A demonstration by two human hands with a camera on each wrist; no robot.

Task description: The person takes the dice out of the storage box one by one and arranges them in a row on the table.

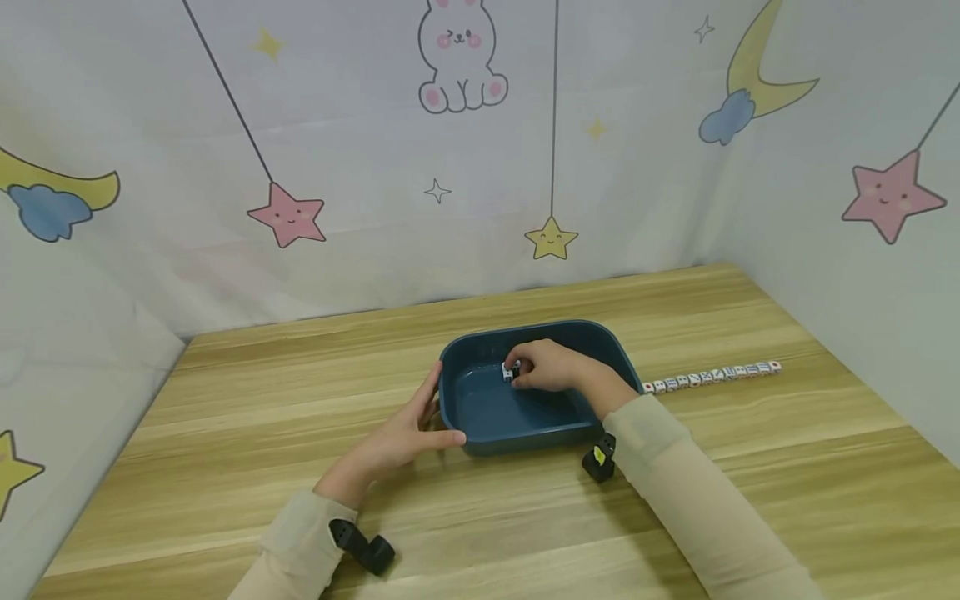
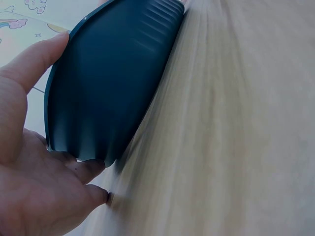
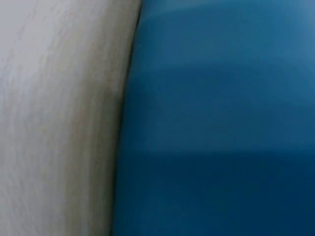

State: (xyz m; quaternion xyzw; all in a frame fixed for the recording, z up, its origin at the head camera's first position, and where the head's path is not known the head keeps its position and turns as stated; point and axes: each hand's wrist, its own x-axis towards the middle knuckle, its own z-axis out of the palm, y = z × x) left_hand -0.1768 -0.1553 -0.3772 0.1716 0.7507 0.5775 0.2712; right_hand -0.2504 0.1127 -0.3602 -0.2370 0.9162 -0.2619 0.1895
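On the wooden table, to the right of the basin, a long row of small white dice lies in one straight line, each one touching the next. It begins just beside the right rim of the basin and runs away toward the right wall. Behind the table hangs a pale curtain printed with a rabbit, stars and moons. A small black camera unit sits on each wrist, below the beige sleeves.

The dark blue basin stands in the middle of the table. It is rectangular with rounded corners and a smooth rim, and its outside wall shows soft vertical ribs near the corner in the left wrist view. Its floor looks bare where it is visible.

The left hand rests against the near left corner of the basin: the fingers lie straight along the left wall and the thumb lies along the front wall, so the hand steadies it without closing around it.

The right hand reaches over the near right rim and is inside the basin, near its back wall. Its fingertips pinch a small white die with dark marks; part of the die is hidden by the fingers. The right forearm covers part of the near right rim. The right wrist view is only a blur of blue wall and a pale surface.
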